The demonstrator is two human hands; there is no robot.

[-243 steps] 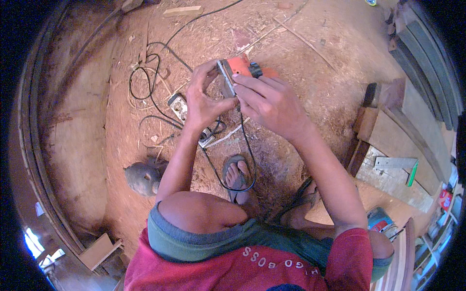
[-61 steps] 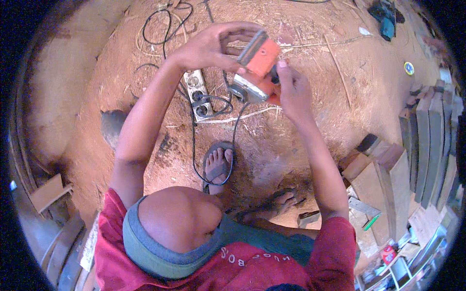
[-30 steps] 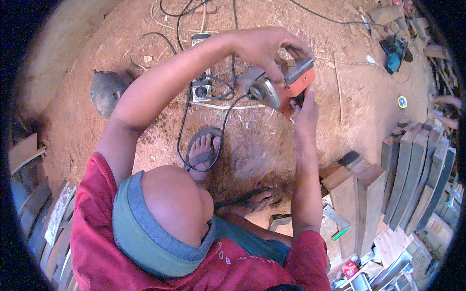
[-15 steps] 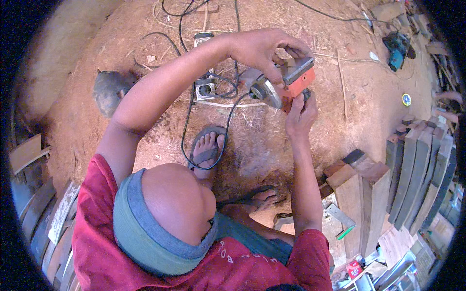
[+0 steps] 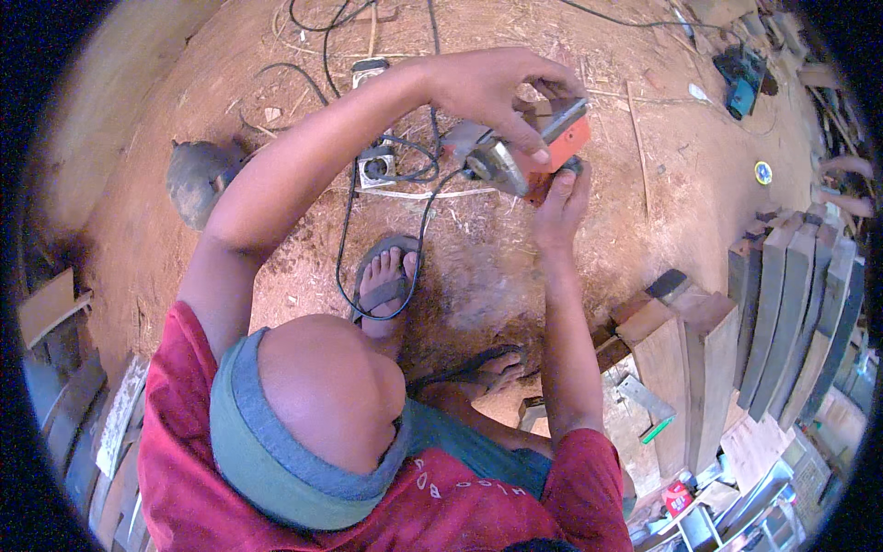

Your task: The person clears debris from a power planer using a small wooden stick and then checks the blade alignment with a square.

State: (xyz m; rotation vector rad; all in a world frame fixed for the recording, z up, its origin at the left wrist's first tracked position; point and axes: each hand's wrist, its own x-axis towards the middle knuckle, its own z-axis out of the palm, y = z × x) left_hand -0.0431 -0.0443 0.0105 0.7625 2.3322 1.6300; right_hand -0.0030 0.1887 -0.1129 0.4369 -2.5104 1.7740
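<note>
An orange-red electric planer with a grey metal base and a black cord is held up above the dirt floor, tilted with its base showing. Reaching over it from the far side, my left hand grips it, thumb on the near edge and bent fingers at the far edge. Beneath its near side, my right hand is closed on the planer, thumb against a dark knob-like part. The cord hangs in a loop from its left end past my sandalled foot.
A white socket strip lies left of the planer among cables. Farther right is a teal power tool, with a small yellow disc nearer. Timber pieces stand stacked at right beside a green-edged try square. A dark rounded object sits at left.
The planer and both hands appear slightly farther left, along with the whole scene. My left thumb has moved a little rightward along the planer's edge. The grip of my right hand looks unchanged.
</note>
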